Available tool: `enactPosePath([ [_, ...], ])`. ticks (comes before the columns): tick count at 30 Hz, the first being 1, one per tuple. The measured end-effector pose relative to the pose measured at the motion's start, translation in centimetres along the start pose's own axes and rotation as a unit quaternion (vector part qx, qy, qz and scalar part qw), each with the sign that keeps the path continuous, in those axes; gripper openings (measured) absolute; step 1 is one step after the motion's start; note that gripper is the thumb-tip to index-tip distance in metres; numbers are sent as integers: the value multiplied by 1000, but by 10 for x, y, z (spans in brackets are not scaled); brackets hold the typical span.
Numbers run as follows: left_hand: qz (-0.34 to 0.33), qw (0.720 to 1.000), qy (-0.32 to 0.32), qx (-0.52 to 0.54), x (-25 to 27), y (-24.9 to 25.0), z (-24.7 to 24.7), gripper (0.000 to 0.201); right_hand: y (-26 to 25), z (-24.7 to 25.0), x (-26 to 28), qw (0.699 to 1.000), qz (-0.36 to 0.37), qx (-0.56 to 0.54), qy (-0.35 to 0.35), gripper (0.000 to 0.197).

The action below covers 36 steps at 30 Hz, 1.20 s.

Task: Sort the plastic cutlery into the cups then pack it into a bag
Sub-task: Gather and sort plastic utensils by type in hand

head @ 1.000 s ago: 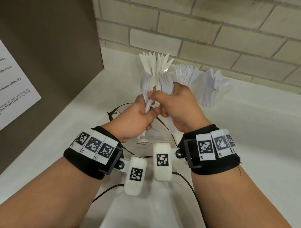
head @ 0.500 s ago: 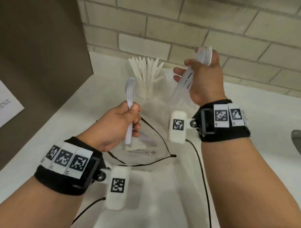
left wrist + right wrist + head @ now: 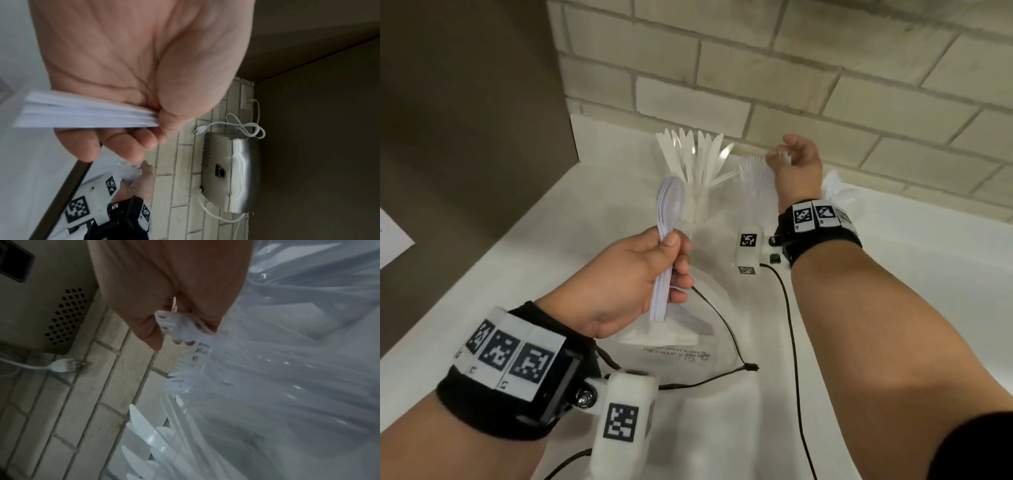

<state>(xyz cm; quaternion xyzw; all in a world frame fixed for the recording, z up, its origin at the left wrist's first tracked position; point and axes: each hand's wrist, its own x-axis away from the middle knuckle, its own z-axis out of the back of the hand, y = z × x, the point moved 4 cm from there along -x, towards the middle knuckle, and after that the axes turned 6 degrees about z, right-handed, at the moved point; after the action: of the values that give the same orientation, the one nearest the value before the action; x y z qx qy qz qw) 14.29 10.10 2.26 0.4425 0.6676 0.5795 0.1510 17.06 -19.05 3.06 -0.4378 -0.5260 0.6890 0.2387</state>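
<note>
My left hand [image 3: 674, 253] grips a stack of white plastic spoons [image 3: 669, 205] by the handles, bowls up, above a clear plastic bag [image 3: 681, 346] on the counter. The handle ends stick out of the fist [image 3: 82, 113]. My right hand [image 3: 782, 154] is at the back and pinches a bunch of white forks [image 3: 180, 327] by the heads, above the middle cup of forks [image 3: 753, 178]. To its left stands the cup of knives [image 3: 695, 161]. The spoon cup [image 3: 839, 192] on the right is mostly hidden behind my right wrist.
The white counter [image 3: 911, 274] ends at a brick wall [image 3: 825, 68]. A brown panel [image 3: 465, 120] closes the left side. Black sensor cables [image 3: 726, 335] lie across the bag. A metal appliance [image 3: 230, 172] with a white cord sits against the wall.
The hands split one mixed bunch. My right hand carried the forks up and back, then lowered them to the fork cup. My left hand kept the spoons.
</note>
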Motion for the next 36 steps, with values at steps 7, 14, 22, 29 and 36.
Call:
enactPosePath([
  [7,7,1000,-9,17,-4,-4,-3,23,6,1,3,979,8,185,-88,26],
  [14,6,1000,-14,-18,2,-2,-4,23,-73,15,26,992,72,93,-55,24],
  [22,-5,993,-114,-41,20,1,-28,34,-148,13,149,906,66,91,-407,39],
  [29,-80,940,18,-332,27,-1,-27,25,-124,28,169,938,53,104,-326,8],
  [36,-110,732,186,-646,31,-3,33,13,-131,122,88,978,140,154,-4,24],
])
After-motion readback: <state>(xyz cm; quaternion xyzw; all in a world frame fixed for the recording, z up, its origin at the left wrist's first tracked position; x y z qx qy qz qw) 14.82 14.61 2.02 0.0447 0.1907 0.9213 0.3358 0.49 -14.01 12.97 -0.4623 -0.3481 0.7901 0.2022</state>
